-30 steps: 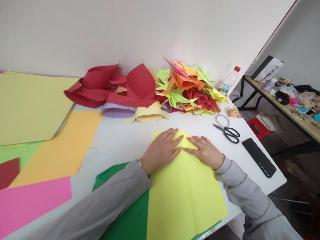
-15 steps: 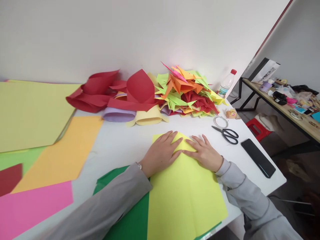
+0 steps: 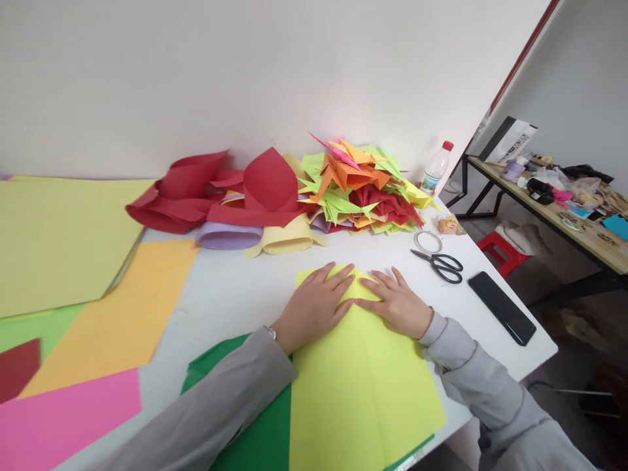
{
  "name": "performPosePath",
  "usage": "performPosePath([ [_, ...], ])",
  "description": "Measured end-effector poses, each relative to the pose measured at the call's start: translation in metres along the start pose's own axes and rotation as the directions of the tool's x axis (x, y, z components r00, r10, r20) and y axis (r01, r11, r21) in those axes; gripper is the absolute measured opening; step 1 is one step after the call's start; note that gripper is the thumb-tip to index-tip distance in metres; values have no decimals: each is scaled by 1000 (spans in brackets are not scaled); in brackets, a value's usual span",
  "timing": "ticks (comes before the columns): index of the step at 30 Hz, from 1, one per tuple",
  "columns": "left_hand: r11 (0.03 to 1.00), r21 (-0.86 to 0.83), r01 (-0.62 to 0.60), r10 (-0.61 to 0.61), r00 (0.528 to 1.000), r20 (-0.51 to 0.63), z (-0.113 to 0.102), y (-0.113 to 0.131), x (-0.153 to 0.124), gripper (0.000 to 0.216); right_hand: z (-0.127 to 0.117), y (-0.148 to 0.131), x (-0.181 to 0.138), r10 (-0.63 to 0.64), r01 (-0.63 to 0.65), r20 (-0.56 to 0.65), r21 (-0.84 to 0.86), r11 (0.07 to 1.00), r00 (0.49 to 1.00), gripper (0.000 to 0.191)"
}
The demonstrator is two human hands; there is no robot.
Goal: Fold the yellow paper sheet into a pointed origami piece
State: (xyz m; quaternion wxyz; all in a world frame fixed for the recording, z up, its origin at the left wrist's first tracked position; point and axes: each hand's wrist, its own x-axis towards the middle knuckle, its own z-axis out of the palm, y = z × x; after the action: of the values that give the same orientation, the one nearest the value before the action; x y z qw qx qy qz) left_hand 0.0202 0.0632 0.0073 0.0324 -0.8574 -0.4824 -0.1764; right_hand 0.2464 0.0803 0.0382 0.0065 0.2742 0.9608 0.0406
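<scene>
A yellow-green sheet of paper (image 3: 360, 386) lies in front of me on the white table (image 3: 235, 281), over a dark green sheet (image 3: 255, 432). Its far corners are folded in toward the middle. My left hand (image 3: 314, 304) lies flat on the left folded flap, fingers stretched out. On the right flap rests my right hand (image 3: 397, 302), also flat with fingers apart. The fingertips of both hands nearly meet at the sheet's centre line. Neither hand grips anything.
Black scissors (image 3: 439, 263), a tape ring (image 3: 428, 241) and a dark phone (image 3: 500, 307) lie to the right. Behind are folded paper shapes (image 3: 360, 186), red curled paper (image 3: 196, 190) and a bottle (image 3: 434, 170). Orange (image 3: 122, 307), pink (image 3: 63, 409) and yellow (image 3: 59, 235) sheets cover the left.
The view has tilted slightly, so everything sits a little lower in the frame. Both hands stay pressed flat on the folded corners, with the fingers shifting only slightly.
</scene>
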Motion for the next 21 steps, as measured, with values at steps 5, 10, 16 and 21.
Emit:
performPosePath([
  [5,1000,28,11,-12,1000,23,-2,-1,3,46,-2,-2,1,-8,8,-21,12,1000,1000,52],
  [10,1000,26,0,0,1000,8,1,-4,3,46,-2,-4,1,10,-9,-47,20,1000,999,49],
  [16,1000,28,6,-6,1000,-12,2,-8,6,43,0,-5,1,19,-18,-49,10,1000,999,43],
  [21,959,145,242,-241,970,-18,-13,-27,9,47,-1,-5,1,25,-25,-41,12,1000,999,41],
])
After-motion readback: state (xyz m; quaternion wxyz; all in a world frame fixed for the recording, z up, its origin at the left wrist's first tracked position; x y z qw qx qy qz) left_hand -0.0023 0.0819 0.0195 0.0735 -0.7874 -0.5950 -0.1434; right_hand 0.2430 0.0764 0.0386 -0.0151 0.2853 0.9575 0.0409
